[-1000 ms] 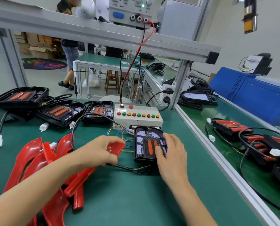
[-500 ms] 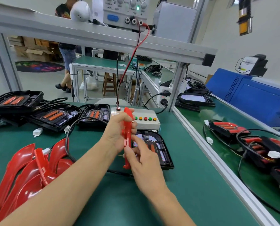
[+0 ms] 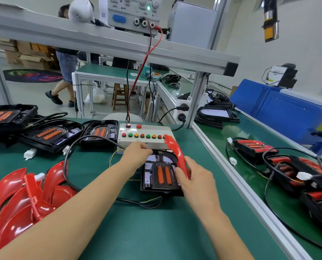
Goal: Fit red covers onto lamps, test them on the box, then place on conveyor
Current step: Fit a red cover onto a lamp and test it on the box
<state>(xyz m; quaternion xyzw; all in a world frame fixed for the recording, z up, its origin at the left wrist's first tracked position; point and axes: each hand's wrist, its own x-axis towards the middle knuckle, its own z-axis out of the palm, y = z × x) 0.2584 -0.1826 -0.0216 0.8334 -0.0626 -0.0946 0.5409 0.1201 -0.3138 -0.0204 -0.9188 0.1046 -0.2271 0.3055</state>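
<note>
The right hand grips a red cover, with the fingers curled round its lower end. The cover stands nearly on its edge. Its long axis runs from these fingers up and away, toward the box with coloured buttons, and its far tip is in front of the last buttons.

The open lamp lies flat on the green table, just to the left of the right fingers and below the cover. Its long axis points also away from the person, so cover and lamp are almost parallel. I judge that the cover must tip leftward and down to close over the lamp.

The left hand rests at the lamp's far left corner, fingers bent down on the rim, probably to steady it; whether it really pinches the rim, I cannot tell. The right hand carries the cover, so it is the one to make the fitting.
</note>
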